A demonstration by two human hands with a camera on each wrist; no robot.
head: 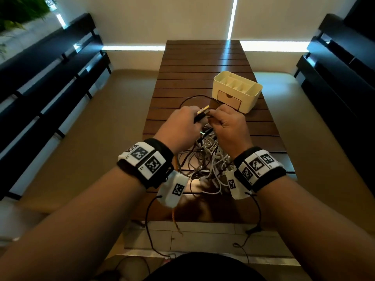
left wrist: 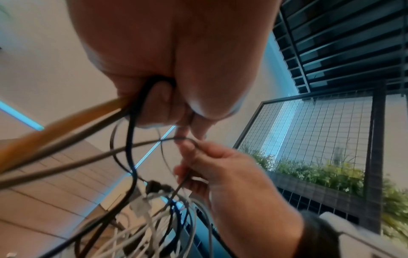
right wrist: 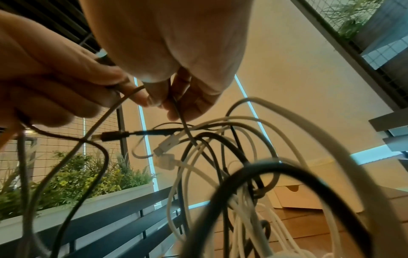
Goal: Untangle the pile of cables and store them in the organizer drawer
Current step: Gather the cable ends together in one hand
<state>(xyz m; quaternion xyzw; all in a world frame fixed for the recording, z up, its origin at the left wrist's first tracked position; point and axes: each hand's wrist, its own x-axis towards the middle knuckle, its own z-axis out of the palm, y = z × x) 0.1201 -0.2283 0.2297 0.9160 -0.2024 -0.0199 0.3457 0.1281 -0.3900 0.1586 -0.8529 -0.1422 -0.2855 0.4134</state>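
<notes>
A tangled pile of white, grey and black cables (head: 205,159) lies on the slatted wooden table (head: 203,63). Both hands are raised over its far side. My left hand (head: 191,118) grips a black cable (left wrist: 130,139) with a metal USB plug (head: 203,109) sticking out, and an orange cable (left wrist: 66,122) runs through the same grip. My right hand (head: 218,116) pinches a thin grey cable (right wrist: 183,122) close to the left fingertips. The cream organizer (head: 251,92) stands just beyond the hands, and its drawer (head: 229,101) is closed.
A loose black loop (head: 194,96) lies on the table in front of the organizer. The orange cable's end (head: 174,218) hangs over the near table edge. Dark slatted railings (head: 50,88) flank the table on both sides. A planter with greenery (right wrist: 77,183) sits to the left.
</notes>
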